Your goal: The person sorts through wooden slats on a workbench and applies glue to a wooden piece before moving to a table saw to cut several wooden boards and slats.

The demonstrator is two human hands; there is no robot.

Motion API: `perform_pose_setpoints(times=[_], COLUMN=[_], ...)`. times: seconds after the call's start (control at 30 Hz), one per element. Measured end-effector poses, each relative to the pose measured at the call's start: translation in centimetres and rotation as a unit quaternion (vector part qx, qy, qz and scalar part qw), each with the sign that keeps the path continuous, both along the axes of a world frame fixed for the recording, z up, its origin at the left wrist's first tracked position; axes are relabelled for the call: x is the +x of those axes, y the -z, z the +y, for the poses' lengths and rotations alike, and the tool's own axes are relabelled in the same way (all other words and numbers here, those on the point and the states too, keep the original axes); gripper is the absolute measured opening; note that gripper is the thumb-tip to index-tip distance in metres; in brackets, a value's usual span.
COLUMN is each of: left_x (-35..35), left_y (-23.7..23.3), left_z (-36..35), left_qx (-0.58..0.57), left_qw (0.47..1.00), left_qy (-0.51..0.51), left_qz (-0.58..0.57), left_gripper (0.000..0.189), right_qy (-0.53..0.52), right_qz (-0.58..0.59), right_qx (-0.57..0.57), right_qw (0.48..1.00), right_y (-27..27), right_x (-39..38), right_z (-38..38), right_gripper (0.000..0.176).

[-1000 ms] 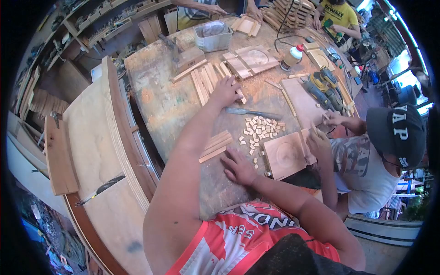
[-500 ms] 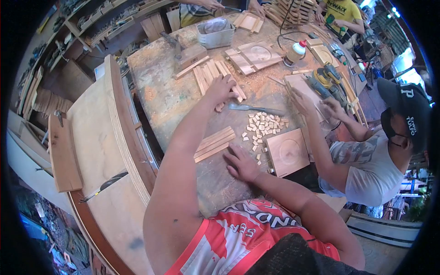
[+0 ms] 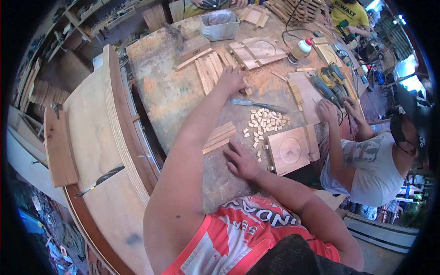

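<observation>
My left hand [image 3: 231, 81] reaches over the right side of a row of light wooden strips [image 3: 208, 73], its fingers spread and touching them. Below it, my right hand [image 3: 244, 160] rests on the table with its fingers apart. A smaller stack of strips [image 3: 220, 137] lies beside its fingertips. Many small wood pieces [image 3: 270, 120] are heaped to the right of that stack. A chisel-like tool [image 3: 259, 106] lies between the heap and my left hand. Near my right hand is a square panel with a round recess [image 3: 289, 151].
A co-worker [image 3: 371, 156] stands at the right, hands over a board [image 3: 305, 98] beside a yellow sander [image 3: 329, 78]. A glue bottle [image 3: 299, 51], a grey bin [image 3: 220, 25] and framed panels [image 3: 259, 51] lie farther back. Two other people work at the far edge.
My left hand has moved slightly up and right over the strips. My right hand stays nearly in place. The co-worker has drawn back to the right, both hands now nearer the sander.
</observation>
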State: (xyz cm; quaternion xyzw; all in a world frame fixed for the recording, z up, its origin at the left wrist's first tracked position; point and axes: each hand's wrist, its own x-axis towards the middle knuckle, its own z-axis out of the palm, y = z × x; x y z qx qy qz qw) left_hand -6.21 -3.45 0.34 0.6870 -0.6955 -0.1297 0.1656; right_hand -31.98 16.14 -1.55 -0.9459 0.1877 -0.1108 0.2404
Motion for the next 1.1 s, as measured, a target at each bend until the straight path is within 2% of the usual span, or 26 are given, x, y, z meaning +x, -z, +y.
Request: perform_pose_setpoints(times=[0.07, 0.27, 0.37, 0.43, 0.53, 0.63, 0.67, 0.97, 1.1], left_x=[0.1, 1.2, 3.2, 5.2, 7.4, 7.1, 7.2, 8.2, 5.6], left_y=[0.1, 2.3, 1.1, 1.4, 2.6, 3.8, 4.9, 6.9, 3.1], left_z=[-0.1, 1.3, 4.1, 6.2, 8.3, 9.1, 9.1, 8.7, 8.6], left_qx=[0.011, -0.065, -0.108, -0.086, -0.093, -0.067, -0.113, -0.13, -0.089], left_qw=[1.0, 0.997, 0.991, 0.969, 0.963, 0.972, 0.968, 0.972, 0.966], left_qy=[0.0, -0.022, -0.08, -0.228, -0.251, -0.223, -0.219, -0.194, -0.24], left_qz=[-0.001, 0.027, -0.005, -0.032, 0.02, 0.037, 0.039, 0.04, 0.043], left_gripper=[0.07, 0.075, 0.075, 0.072, 0.071, 0.07, 0.07, 0.071, 0.077], right_qy=[-0.002, -0.008, -0.006, 0.0, 0.001, -0.003, -0.004, 0.008, 0.006], right_qz=[-0.005, 0.005, -0.002, -0.005, -0.012, -0.006, -0.014, -0.024, -0.026], right_qx=[-0.002, 0.007, 0.004, 0.007, 0.006, -0.017, -0.019, -0.013, -0.008], right_qw=[1.0, 1.0, 1.0, 1.0, 1.0, 1.0, 1.0, 1.0, 1.0], right_y=[0.0, 0.1, -0.2, -0.2, 0.1, 0.5, 0.7, 1.0, 0.9], right_x=[0.0, -0.1, 0.1, 0.2, 0.2, 0.1, 0.1, 0.1, 0.1], right_z=[0.1, -0.1, -0.3, 0.0, 0.1, 0.2, 0.2, 0.3, 0.1], right_gripper=[0.056, 0.055, 0.056, 0.057, 0.056, 0.053, 0.052, 0.054, 0.055])
